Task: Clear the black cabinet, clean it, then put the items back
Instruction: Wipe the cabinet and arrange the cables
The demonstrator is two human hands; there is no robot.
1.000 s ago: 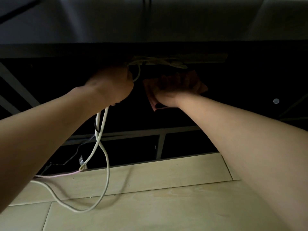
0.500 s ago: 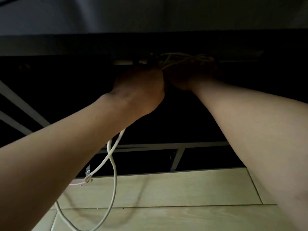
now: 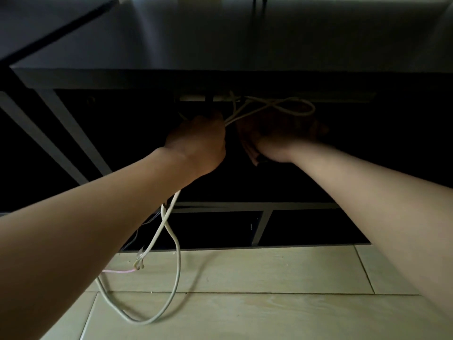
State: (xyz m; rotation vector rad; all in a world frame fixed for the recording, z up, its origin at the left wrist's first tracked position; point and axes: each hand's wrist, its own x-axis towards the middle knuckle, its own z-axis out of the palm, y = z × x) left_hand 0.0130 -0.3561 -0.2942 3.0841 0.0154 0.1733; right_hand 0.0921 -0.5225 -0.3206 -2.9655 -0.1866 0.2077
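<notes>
Inside the black cabinet (image 3: 220,78), left hand (image 3: 198,143) grips dangling cable (image 3: 179,266), right hand (image 3: 277,146) presses cloth (image 3: 248,146).

**A:** Where is there free room in the cabinet (image 3: 220,78)?

**B:** In the dark opening, left of the left hand (image 3: 198,143) as far as the slanted bars (image 3: 73,133), and right of the right hand (image 3: 277,143).

**A:** What blocks the way?

**B:** Both hands sit mid-opening, with only a narrow gap between them. A cable (image 3: 179,266) loops across the top above the right hand, runs through the left hand's grip, then hangs in front of the lower rail (image 3: 245,206) down to the floor (image 3: 245,273).
</notes>
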